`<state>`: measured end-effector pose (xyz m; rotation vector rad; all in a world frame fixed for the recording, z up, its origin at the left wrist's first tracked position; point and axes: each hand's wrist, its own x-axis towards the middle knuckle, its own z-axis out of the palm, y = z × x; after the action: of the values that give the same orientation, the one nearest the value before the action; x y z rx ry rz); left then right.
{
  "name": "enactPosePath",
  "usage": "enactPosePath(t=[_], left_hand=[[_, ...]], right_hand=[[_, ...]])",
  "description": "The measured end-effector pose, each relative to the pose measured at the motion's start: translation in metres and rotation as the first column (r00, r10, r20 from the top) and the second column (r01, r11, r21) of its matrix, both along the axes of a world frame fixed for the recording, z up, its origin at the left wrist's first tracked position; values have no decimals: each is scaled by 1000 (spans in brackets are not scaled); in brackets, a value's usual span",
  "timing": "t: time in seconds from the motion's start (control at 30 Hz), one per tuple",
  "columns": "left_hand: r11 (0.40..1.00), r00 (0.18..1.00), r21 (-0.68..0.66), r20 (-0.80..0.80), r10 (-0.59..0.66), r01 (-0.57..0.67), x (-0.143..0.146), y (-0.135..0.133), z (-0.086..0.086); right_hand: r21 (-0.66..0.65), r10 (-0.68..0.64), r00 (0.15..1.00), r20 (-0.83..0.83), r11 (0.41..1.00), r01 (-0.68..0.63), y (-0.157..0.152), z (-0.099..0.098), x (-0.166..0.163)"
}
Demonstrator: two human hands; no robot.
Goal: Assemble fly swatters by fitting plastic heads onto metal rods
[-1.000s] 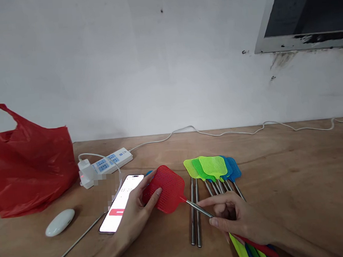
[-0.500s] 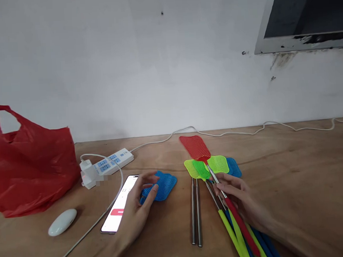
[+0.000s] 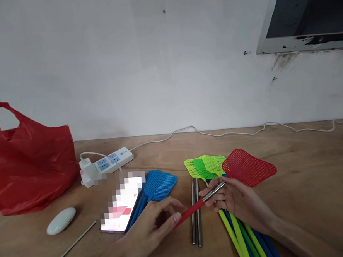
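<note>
The left hand [image 3: 154, 228] comes in from the bottom, knuckles up, its fingers bent and its thumb laid along them, gripping the end of the red fly swatter [image 3: 248, 168] by its handle [image 3: 191, 212]. The right hand [image 3: 242, 203] reaches in from the lower right with its palm turned partly up, fingers half curled, loosely holding the swatter where the metal shaft [image 3: 214, 191] nears the head. The swatter is held above the table [image 3: 303, 198], tilted up to the right, its handle crossing in front of two metal rods [image 3: 199, 231] that lie side by side. It has a smooth red handle, a short shiny shaft and a wide red mesh head with rounded corners, which stands just right of the yellow-green swatters [image 3: 216, 163] and the green swatter [image 3: 201, 169]. Blue swatters [image 3: 160, 185] lie near the left hand, beside the phone [image 3: 126, 203], whose screen is lit
</note>
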<state>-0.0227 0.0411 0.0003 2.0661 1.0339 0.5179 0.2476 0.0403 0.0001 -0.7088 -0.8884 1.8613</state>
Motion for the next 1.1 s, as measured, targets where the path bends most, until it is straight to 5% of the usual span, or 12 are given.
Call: enactPosePath(t=[0.1,0.3,0.53,0.7,0.97,1.1], left_hand=[[999,996,-6,-72,-53,53,1,-2,-3],[997,990,55,-131,-42,50,-1,0,-4],[994,983,77,-169,-68,82,-1,-2,3],[993,990,105,-138,-35,50,-3,2,1],[995,991,85,-130,-33,45,1,2,2],[997,988,64,-151,-23,33,-1,2,0]], right_hand=[[74,-30,994,102,997,22,-1,-3,-5],[158,-305,927,218,948,275,1,-9,-9],[139,-415,896,160,908,396,0,-11,-12],[125,-565,819,105,824,552,14,-10,8],[57,-418,895,154,908,415,9,-9,-1],[71,-442,886,139,897,437,5,-8,-5]])
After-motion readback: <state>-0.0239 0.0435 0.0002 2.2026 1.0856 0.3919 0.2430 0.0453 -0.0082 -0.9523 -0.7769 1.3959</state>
